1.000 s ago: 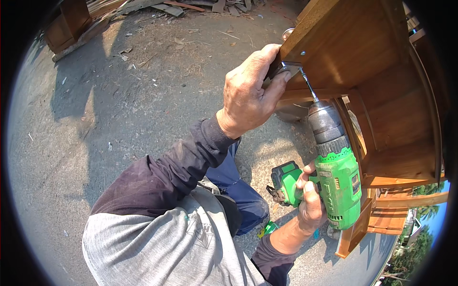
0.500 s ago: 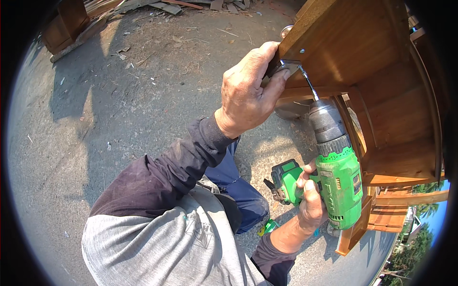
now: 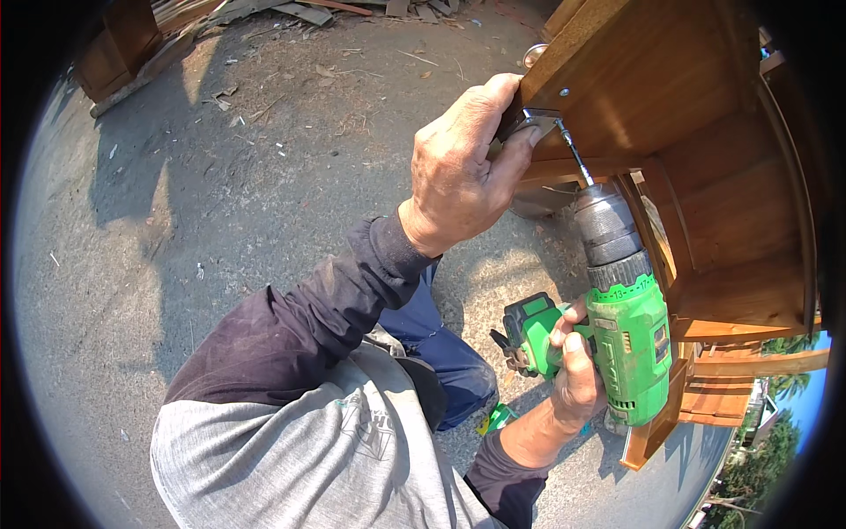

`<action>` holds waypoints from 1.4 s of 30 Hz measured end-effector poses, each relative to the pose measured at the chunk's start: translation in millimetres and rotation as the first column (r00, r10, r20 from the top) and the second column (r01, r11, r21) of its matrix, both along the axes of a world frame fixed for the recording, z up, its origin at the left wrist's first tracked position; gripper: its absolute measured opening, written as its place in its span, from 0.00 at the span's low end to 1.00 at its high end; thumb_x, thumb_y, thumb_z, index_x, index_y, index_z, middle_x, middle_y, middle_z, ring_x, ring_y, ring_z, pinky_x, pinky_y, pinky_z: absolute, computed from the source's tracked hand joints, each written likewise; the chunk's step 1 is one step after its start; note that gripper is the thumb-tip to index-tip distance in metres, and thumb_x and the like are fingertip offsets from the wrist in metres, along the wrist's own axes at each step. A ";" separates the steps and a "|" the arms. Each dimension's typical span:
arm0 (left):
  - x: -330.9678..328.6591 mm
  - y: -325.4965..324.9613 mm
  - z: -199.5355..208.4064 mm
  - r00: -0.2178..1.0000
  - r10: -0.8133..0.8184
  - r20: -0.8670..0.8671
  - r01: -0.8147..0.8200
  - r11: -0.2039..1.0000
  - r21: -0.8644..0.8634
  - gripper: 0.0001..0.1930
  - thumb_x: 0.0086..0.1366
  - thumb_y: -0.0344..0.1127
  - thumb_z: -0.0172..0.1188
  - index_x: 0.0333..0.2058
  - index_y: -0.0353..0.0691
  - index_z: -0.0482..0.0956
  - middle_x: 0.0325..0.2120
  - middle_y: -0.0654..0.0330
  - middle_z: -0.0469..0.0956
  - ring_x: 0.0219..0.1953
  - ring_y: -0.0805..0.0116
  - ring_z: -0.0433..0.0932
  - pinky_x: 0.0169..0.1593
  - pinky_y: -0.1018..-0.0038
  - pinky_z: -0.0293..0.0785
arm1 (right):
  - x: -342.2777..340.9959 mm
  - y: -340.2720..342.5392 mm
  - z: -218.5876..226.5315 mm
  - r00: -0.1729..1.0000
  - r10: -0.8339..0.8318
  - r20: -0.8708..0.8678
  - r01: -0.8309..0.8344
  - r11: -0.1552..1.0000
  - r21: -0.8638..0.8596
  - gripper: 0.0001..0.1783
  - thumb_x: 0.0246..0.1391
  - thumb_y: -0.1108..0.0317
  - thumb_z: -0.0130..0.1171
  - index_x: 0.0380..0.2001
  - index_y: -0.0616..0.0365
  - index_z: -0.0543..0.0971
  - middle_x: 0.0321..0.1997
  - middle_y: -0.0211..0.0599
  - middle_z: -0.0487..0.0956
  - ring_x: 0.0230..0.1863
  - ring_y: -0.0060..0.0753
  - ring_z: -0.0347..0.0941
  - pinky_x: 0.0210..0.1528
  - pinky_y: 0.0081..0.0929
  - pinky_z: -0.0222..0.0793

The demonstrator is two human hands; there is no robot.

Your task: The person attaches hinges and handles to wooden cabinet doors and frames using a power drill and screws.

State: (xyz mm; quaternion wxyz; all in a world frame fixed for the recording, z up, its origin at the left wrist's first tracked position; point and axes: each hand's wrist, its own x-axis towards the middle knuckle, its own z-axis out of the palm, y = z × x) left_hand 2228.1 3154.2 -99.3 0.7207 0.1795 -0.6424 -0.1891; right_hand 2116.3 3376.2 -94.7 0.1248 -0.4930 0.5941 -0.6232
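My left hand (image 3: pixel 463 167) grips the lower edge of a brown wooden panel (image 3: pixel 643 79). Its thumb presses a small shiny metal bracket (image 3: pixel 539 115) against the wood. In my right hand (image 3: pixel 577 379) is a green cordless drill (image 3: pixel 627 344), its handle wrapped by my fingers. A long screwdriver bit (image 3: pixel 576 154) runs from the drill's chuck up to the bracket's corner, with its tip at a small screw there. Whether the screw is seated I cannot tell. A screw head (image 3: pixel 565 92) shows in the panel just above the bracket.
The panel belongs to wooden furniture (image 3: pixel 731 220) filling the right side. A round metal knob (image 3: pixel 534 55) sticks out behind its edge. Wood scraps (image 3: pixel 326 12) lie at the far side of the concrete ground (image 3: pixel 264 203). A slatted wooden piece (image 3: pixel 718 401) stands lower right.
The panel edge, bracket, left hand and drill appear shifted very slightly right together. Both grips stay the same, and the bit tip remains at the bracket's corner.
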 end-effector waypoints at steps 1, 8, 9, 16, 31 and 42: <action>0.4 -0.4 -0.3 1.000 0.000 -0.003 0.000 1.000 -0.001 0.22 0.58 0.23 0.67 0.52 0.28 0.75 0.40 0.51 0.82 0.40 0.68 0.83 0.46 0.74 0.79 | 0.0 0.0 1.0 1.000 0.002 0.017 -0.002 1.000 0.008 0.27 0.47 0.76 0.57 0.53 0.68 0.69 0.39 0.47 0.75 0.30 0.31 0.71 0.33 0.27 0.71; -1.3 0.0 -1.1 1.000 -0.002 0.002 0.002 1.000 0.006 0.22 0.58 0.23 0.67 0.52 0.28 0.75 0.41 0.51 0.82 0.41 0.68 0.83 0.46 0.73 0.79 | -3.5 -3.4 0.3 0.998 0.015 -0.054 -0.017 0.999 -0.031 0.25 0.48 0.76 0.57 0.52 0.68 0.70 0.38 0.45 0.75 0.30 0.30 0.71 0.33 0.26 0.71; -1.5 -0.2 -1.6 1.000 -0.003 -0.002 0.003 1.000 -0.001 0.22 0.58 0.23 0.67 0.52 0.28 0.75 0.41 0.50 0.82 0.41 0.68 0.83 0.46 0.73 0.79 | -1.8 -2.6 1.8 1.000 0.002 -0.024 -0.002 1.000 -0.005 0.25 0.48 0.75 0.57 0.52 0.68 0.70 0.39 0.45 0.75 0.30 0.30 0.71 0.33 0.26 0.71; 0.4 2.1 1.0 1.000 0.007 0.011 -0.007 1.000 0.026 0.22 0.58 0.23 0.67 0.52 0.28 0.75 0.41 0.51 0.82 0.41 0.68 0.83 0.46 0.73 0.79 | -6.9 -1.4 1.0 0.997 0.021 -0.076 -0.019 1.000 0.021 0.22 0.48 0.75 0.57 0.49 0.68 0.71 0.38 0.44 0.75 0.31 0.29 0.71 0.34 0.27 0.71; -2.5 2.5 -0.7 1.000 0.002 -0.020 -0.002 1.000 0.008 0.22 0.58 0.22 0.66 0.52 0.28 0.75 0.41 0.49 0.82 0.42 0.67 0.83 0.47 0.73 0.79 | -0.9 -3.7 6.6 0.998 0.000 -0.057 0.001 1.000 0.023 0.23 0.48 0.73 0.58 0.49 0.69 0.71 0.38 0.44 0.74 0.30 0.29 0.70 0.32 0.26 0.70; -3.8 4.8 1.5 1.000 0.021 -0.020 -0.021 1.000 0.016 0.22 0.58 0.23 0.66 0.52 0.29 0.75 0.40 0.51 0.82 0.40 0.69 0.83 0.45 0.74 0.78 | -9.1 -4.7 7.3 0.950 0.025 -0.312 0.001 0.997 0.083 0.23 0.51 0.70 0.60 0.49 0.72 0.73 0.41 0.51 0.80 0.32 0.32 0.77 0.39 0.27 0.72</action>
